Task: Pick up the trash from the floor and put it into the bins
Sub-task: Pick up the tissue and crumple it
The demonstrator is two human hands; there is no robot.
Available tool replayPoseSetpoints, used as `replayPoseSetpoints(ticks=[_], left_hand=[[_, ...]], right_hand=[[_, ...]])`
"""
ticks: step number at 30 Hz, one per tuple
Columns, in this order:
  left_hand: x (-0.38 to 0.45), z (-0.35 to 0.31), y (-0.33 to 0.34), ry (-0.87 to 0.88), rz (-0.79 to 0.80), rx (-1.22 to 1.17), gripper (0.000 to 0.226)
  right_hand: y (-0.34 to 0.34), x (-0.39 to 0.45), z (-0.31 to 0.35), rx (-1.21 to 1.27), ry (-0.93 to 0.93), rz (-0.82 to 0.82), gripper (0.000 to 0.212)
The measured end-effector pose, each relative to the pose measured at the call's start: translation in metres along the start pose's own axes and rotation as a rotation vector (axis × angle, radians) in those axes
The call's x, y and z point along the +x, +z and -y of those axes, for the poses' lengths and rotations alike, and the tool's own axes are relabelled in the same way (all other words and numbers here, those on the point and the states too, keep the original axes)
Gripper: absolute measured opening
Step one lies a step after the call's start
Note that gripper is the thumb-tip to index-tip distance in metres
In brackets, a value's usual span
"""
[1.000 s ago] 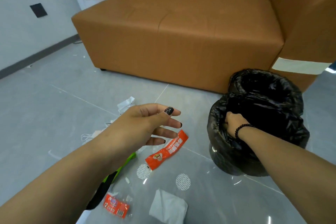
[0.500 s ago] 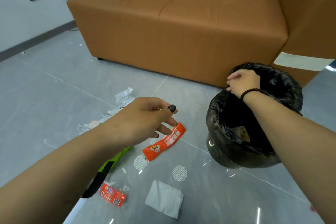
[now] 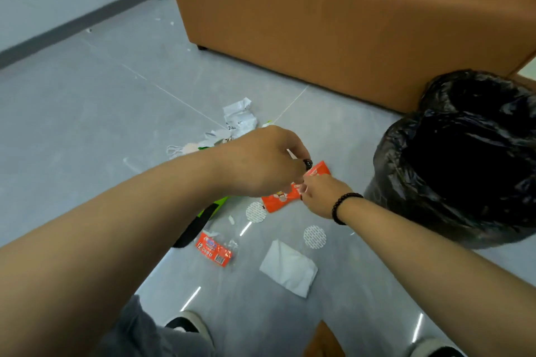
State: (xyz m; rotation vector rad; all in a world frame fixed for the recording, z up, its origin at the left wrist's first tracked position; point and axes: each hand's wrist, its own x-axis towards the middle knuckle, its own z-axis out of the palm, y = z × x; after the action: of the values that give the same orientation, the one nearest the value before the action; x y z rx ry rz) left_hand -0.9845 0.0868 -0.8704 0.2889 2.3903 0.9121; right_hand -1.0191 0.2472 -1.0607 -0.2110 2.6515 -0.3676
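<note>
An orange snack wrapper lies on the grey floor just left of two bins lined with black bags, the near bin and the far bin. My right hand is down on the wrapper's middle, and its fingertips pinch it. My left hand hovers with curled fingers at the wrapper's far end, thumb beside the edge. Whether the left hand holds anything is hidden. A white tissue and a small red packet lie closer to me.
A green and black wrapper, crumpled white paper, a face mask and two white round discs litter the floor. The brown sofa stands behind. My shoes show at the bottom edge.
My right hand left the bin rim and came down to the orange wrapper. My left hand curled and dropped toward the same wrapper. The view tilted downward.
</note>
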Motion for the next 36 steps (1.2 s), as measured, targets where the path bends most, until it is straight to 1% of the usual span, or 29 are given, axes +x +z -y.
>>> replayPoseSetpoints(ticks=[2,3,6,8,12,16,19,21,24,25,27,29,30,31,32,34,36], left_hand=[[0.001,0.008,0.004,-0.012,0.035,0.093,0.025],[0.002,0.011,0.007,-0.021,0.058,0.141,0.026],[0.009,0.022,0.011,-0.061,0.106,0.258,0.027],[0.014,0.030,0.012,-0.074,0.114,0.303,0.028],[0.023,0.042,0.012,-0.096,0.115,0.341,0.029],[0.027,0.051,0.009,-0.129,0.123,0.357,0.030],[0.030,0.057,0.009,-0.140,0.136,0.363,0.028],[0.031,0.058,0.009,-0.156,0.133,0.367,0.027],[0.033,0.060,0.010,-0.170,0.136,0.372,0.026],[0.034,0.060,0.010,-0.167,0.141,0.379,0.026],[0.034,0.059,0.010,-0.159,0.156,0.382,0.027],[0.034,0.058,0.009,-0.152,0.161,0.377,0.029],[0.034,0.057,0.008,-0.149,0.155,0.377,0.029],[0.033,0.057,0.007,-0.147,0.149,0.381,0.030],[0.033,0.057,0.006,-0.144,0.145,0.388,0.031],[0.032,0.056,0.006,-0.148,0.150,0.408,0.032],[0.030,0.055,0.006,-0.153,0.165,0.416,0.033]], right_hand=[[0.035,0.007,-0.017,-0.043,0.081,0.197,0.031],[0.048,0.008,-0.026,-0.037,0.130,0.248,0.036],[0.079,0.012,-0.046,0.011,0.244,0.281,0.039],[0.097,0.015,-0.055,0.013,0.263,0.284,0.044],[0.124,0.026,-0.056,-0.055,0.177,0.206,0.055],[0.143,0.034,-0.049,-0.117,0.152,0.183,0.050],[0.152,0.036,-0.049,-0.191,0.161,0.128,0.048],[0.150,0.037,-0.051,-0.175,0.173,0.104,0.048],[0.148,0.040,-0.056,-0.076,0.209,0.100,0.042],[0.148,0.042,-0.057,0.016,0.223,0.088,0.039],[0.144,0.044,-0.057,0.363,0.292,0.054,0.036],[0.138,0.043,-0.051,0.749,0.389,0.034,0.042],[0.138,0.041,-0.048,0.877,0.419,0.034,0.047],[0.140,0.038,-0.043,0.926,0.425,0.057,0.052],[0.145,0.033,-0.039,0.917,0.415,0.096,0.058],[0.159,0.023,-0.030,0.803,0.374,0.157,0.066],[0.175,0.012,-0.021,0.693,0.319,0.143,0.065]])
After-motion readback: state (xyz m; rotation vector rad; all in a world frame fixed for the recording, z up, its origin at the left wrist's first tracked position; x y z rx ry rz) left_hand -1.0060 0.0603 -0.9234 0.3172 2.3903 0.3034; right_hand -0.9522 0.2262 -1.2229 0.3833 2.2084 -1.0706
